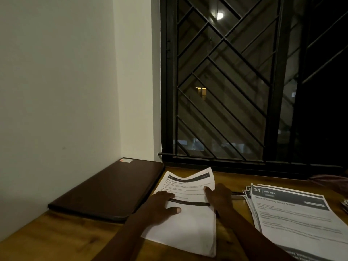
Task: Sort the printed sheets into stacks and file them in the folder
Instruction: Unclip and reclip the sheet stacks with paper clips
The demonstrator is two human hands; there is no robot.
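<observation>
- Fingers [170, 195] of the left hand [160, 205] are spread wide and lie flat on the top sheet, with the thumb splayed toward the sheet's middle.
- The right hand [219, 197] rests at the right margin of the same sheet. Its forefinger [208, 191] lies straight on the paper, and the other fingers are too dark to make out.
- Both hands press on the middle stack of printed sheets [190, 223], which lies on the wooden table [56, 236] with its far edge buckled upward.
- A closed dark brown folder [109, 191] lies flat just left of this stack, in the corner against the wall [56, 91].
- A second, fanned stack [293, 219] lies to the right, apart from the middle stack. Its top sheet is headed "34 KITCHEN".
- A black window grille [222, 81] stands behind the table.
</observation>
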